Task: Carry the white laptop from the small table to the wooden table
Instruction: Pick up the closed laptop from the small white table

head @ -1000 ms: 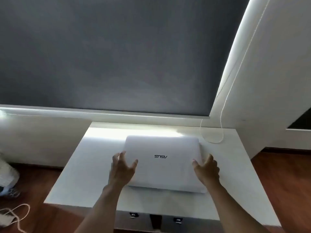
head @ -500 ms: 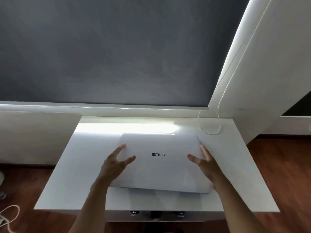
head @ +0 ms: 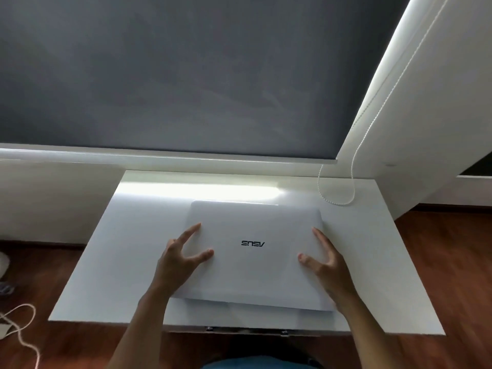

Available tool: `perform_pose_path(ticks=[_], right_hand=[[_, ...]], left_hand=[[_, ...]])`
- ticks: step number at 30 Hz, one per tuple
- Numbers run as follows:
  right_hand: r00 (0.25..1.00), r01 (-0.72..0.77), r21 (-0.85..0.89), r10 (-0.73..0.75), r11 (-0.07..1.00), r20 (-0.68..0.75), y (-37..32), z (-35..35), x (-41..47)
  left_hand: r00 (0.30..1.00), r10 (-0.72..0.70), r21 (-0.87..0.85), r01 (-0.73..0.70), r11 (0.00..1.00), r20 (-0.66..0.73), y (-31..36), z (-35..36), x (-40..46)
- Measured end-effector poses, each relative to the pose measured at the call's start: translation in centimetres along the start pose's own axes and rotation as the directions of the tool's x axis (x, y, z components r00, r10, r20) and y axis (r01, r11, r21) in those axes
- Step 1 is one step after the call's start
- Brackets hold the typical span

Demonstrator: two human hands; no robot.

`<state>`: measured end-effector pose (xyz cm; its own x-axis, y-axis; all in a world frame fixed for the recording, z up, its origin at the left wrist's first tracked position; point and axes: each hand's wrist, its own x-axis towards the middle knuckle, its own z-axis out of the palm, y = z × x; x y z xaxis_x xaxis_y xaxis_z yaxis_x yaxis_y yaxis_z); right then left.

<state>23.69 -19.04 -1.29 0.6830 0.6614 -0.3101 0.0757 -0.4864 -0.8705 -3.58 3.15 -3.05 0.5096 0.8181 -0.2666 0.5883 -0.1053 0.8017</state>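
Nearest the camera, two bare forearms reaching forward over the front edge of the small white worktop (head: 87,275). Just beyond, the left hand (head: 177,258) spread wide on the left side of the closed white laptop (head: 253,272), forefinger out toward the left edge, thumb lying on the lid. Opposite, the right hand (head: 323,262) likewise splayed, fingers along the right edge, thumb resting on the lid. Neither hand clenched, neither closed round anything yet; both touching the lid, not lifting it as far as can be judged. Step in hand: seating a two-sided grip, the very start of the carry. Next move, most likely: curling fingers under both side edges, then raising the laptop level, since a smooth, glossy-looking lid (logo upside down toward the wearer) may slip from a loose pinch. Laptop lying flat near the front middle of the worktop, lid shut. Farther back, a beaded blind cord (head: 336,193) looped onto the worktop's rear right corner, near the laptop but apart from it; worth keeping clear on the lift. Beyond that, the grey roller blind (head: 186,75) against the wall. No wooden table in view.
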Motion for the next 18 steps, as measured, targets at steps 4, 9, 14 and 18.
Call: perform_pose_path(ticks=[4,9,14,18], right_hand=[[0.999,0.042,-0.049,-0.041,0.998,0.016,0.3,-0.4,0.4],[0.988,0.113,-0.071,-0.105,0.991,0.109,0.5,-1.3,0.9],[0.951,0.186,-0.102,-0.153,0.977,0.270,1.2,-2.1,1.3],[0.865,0.301,-0.133,-0.212,0.944,0.455,0.4,-1.0,0.7]], left_hand=[[0.999,-0.013,-0.002,0.013,1.000,-0.035,0.1,0.7,-0.6],[0.990,-0.078,-0.034,0.075,0.997,-0.117,-0.2,1.5,-3.3],[0.943,-0.199,-0.160,0.161,0.974,-0.268,-0.1,3.7,-10.0],[0.822,-0.355,-0.276,0.251,0.928,-0.445,-0.8,6.1,-18.1]])
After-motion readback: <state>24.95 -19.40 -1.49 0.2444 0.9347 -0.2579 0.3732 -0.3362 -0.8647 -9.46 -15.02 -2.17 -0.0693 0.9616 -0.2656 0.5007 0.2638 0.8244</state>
